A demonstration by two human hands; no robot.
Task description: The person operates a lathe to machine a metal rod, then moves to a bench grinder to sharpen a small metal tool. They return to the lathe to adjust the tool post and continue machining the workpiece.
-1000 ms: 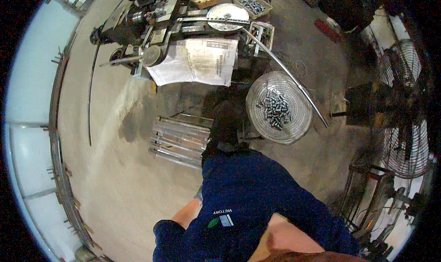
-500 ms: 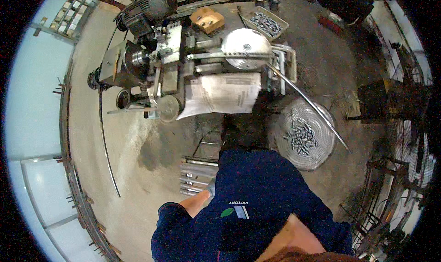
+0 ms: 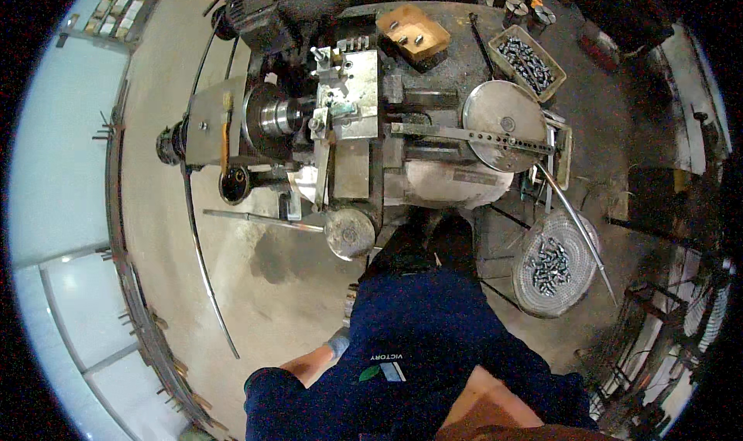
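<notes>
My left hand (image 3: 338, 343), in a grey glove, hangs low at my left side, partly behind my dark blue shirt. Its fingers are hidden. Just beyond it, part of a slatted metal seat or rack (image 3: 350, 305) shows beside my body; whether the hand touches it I cannot tell. My right hand is out of sight. In front of me stands a small lathe, with a round chuck (image 3: 272, 119), a tool post on its slide (image 3: 352, 93), a handwheel (image 3: 350, 234) and a large metal disc (image 3: 507, 124).
A round woven tray (image 3: 534, 298) of small metal parts stands at my right, under a long slanting lever (image 3: 576, 228). Behind the lathe are a wooden box (image 3: 433, 42) and a bin (image 3: 507, 39) of parts. A brush (image 3: 225, 143) lies at the left.
The view has shifted and the lathe looks nearer, lying further right in the picture. More of the slatted seat or rack is now behind my body. My left hand stays low at my side.
</notes>
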